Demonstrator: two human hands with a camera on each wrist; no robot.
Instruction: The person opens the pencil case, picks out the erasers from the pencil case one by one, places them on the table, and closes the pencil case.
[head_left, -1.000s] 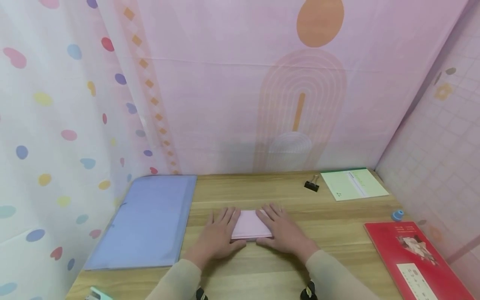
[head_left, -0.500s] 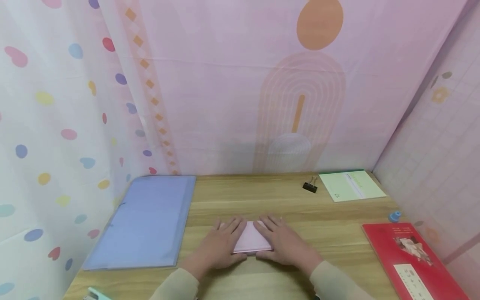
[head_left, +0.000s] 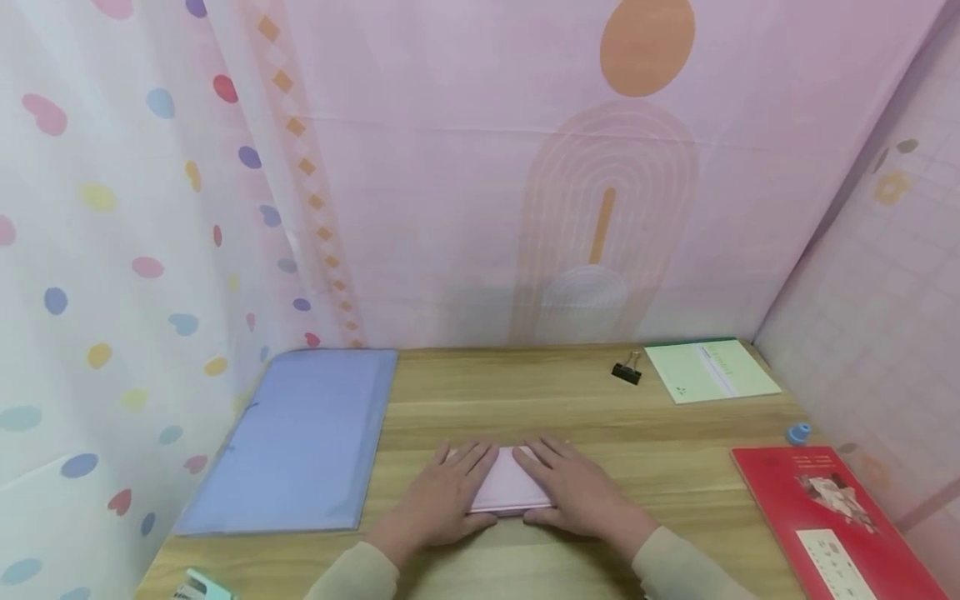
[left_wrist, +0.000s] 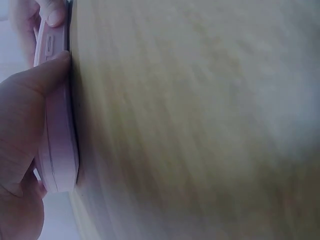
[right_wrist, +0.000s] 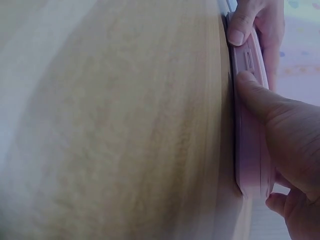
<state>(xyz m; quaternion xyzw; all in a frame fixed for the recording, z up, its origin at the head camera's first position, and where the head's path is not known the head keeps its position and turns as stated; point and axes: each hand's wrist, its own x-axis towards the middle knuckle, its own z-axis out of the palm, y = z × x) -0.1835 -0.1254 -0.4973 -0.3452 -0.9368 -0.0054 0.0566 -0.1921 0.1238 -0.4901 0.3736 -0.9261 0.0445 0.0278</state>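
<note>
A flat pink case lies on the wooden table in front of the person, with a small slot in its near side. My left hand grips its left end, fingers stretched over the top and thumb along the near side. On the other end my right hand holds it the same way. Both wrist views show the thumbs against the pink case close to the slot, the left thumb and the right thumb. Much of the lid's sides is hidden under the hands.
A blue folder lies to the left, a mint-green stapler at the front left edge. Right of the case are a black binder clip, a pale green notebook, a small blue object and a red book.
Both hands have brought the pink case a little closer to the person, mostly in the first half second. Their hold looks the same; the other things have stayed put.
</note>
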